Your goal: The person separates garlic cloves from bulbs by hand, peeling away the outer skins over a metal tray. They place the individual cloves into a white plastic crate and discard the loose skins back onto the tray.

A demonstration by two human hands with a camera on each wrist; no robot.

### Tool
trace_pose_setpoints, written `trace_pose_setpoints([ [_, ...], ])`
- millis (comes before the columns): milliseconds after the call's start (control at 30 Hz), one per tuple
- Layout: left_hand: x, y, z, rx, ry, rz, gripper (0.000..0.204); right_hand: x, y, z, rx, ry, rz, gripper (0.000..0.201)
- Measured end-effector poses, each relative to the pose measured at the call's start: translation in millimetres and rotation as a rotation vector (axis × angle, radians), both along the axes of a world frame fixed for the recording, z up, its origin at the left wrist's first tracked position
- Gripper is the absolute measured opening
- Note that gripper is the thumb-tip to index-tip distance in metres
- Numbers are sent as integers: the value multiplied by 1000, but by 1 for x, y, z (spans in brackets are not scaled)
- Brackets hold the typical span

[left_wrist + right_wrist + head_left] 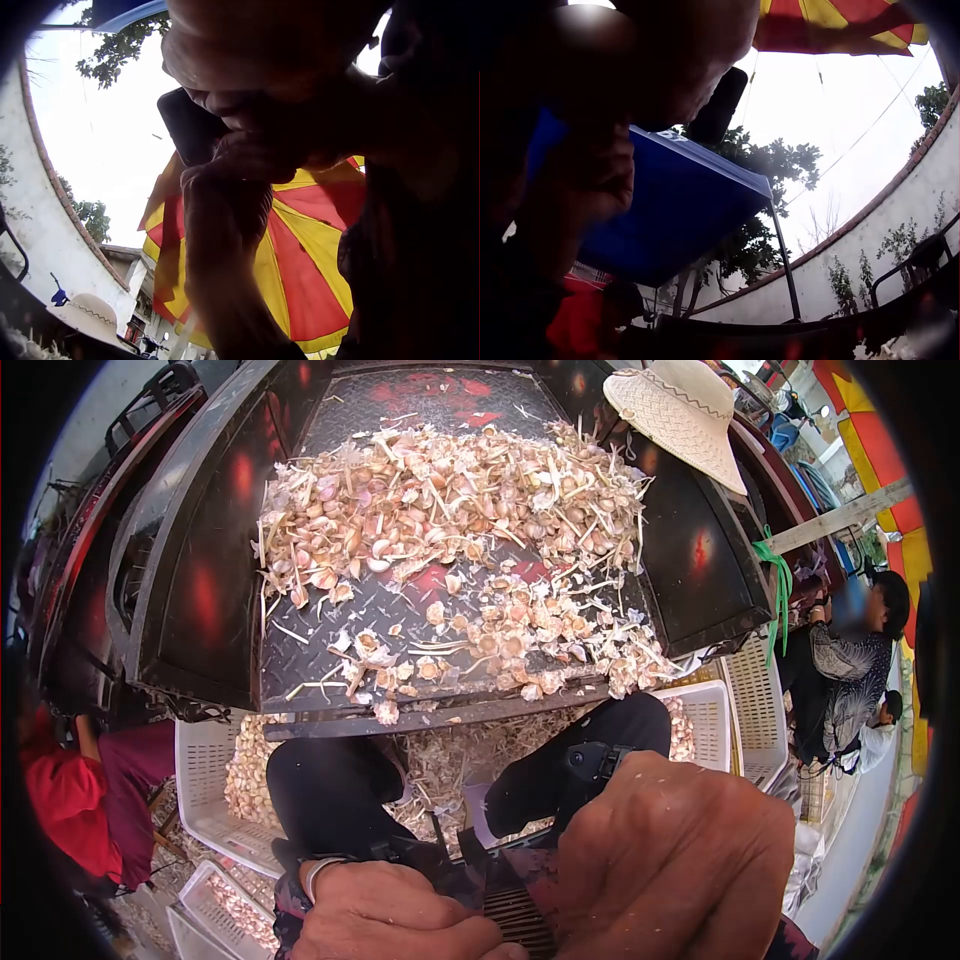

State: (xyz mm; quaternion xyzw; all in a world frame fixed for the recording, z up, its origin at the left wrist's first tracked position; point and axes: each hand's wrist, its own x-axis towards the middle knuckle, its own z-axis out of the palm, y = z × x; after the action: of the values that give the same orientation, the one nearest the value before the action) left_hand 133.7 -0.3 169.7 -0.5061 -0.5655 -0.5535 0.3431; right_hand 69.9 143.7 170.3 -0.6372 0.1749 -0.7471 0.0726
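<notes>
At the bottom of the head view, the left hand (395, 915) lies low with its back up and fingers bent inward. Beside it, the right hand (675, 850) is raised close to the camera, knuckles up, its fingertips hidden beneath. Whatever either hand may hold cannot be seen. Both wrist views are dark, showing bent fingers close to the person's head and a dark rectangular object (187, 127). Garlic cloves (400, 500) with dry stalks and skins are heaped on a black metal truck bed (400, 615) beyond the knees.
White plastic crates (210, 785) with garlic stand below the bed's front edge. A straw hat (680, 415) rests on the right side panel (700, 550), near a green tie (780, 595). People sit at left (70, 800) and right (850, 660). Stalks litter the ground between the legs.
</notes>
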Motion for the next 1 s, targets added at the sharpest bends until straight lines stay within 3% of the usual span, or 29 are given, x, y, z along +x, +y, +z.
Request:
trace_pose_setpoints([
  [33,0,2,0,12,19,118,28,0,2,-2,9,8,-23,19],
  [67,-9,-13,-9,-62,155,-41,31,1,5,-3,19,12,-52,19],
  [100,-5,-10,-6,-60,151,-45,31,2,8,-5,28,17,-80,19],
  [167,7,-4,5,-84,-81,103,33,1,10,-7,40,35,-129,19],
  [300,2,-20,5,-161,-172,42,32,-10,8,1,40,131,-209,20],
  [333,-6,-31,2,-234,-158,-37,25,15,1,5,-14,-248,-293,19],
  [367,-10,-36,1,-308,-156,-121,22,16,6,4,-10,-264,-291,19],
  [400,-2,-32,11,-372,-316,27,23,10,16,7,236,-200,-369,19],
  [433,-6,-26,10,-372,-307,26,23,4,26,10,481,-127,-449,28],
  [467,-11,-21,3,-342,-292,218,26,-1,35,11,652,-119,-426,34],
  [500,-16,-16,-6,-305,-281,409,29,2,34,3,667,-158,-600,32],
  [533,-22,-12,-13,-339,-292,440,29,3,34,-10,679,-194,-773,31],
  [567,-29,-8,-21,-376,-304,471,28,1,43,-19,757,-348,-673,25],
  [600,-33,3,-29,-314,-339,440,24,4,46,-24,740,-652,-504,19],
  [633,-37,8,-38,-307,-344,434,24,2,53,-36,780,-691,-489,13],
  [700,-43,16,-57,-262,-435,369,22,-2,66,-60,724,-905,-220,16],
  [733,-41,18,-63,-285,-557,311,18,1,69,-70,729,-911,-223,16],
  [833,-46,31,-70,-282,-553,367,13,6,73,-84,684,-965,-236,21],
  [900,-52,36,-84,-253,-605,352,10,8,66,-86,723,-1103,-484,21],
  [1000,-56,43,-97,-502,-526,360,24,7,74,-103,678,-1144,-506,20],
])
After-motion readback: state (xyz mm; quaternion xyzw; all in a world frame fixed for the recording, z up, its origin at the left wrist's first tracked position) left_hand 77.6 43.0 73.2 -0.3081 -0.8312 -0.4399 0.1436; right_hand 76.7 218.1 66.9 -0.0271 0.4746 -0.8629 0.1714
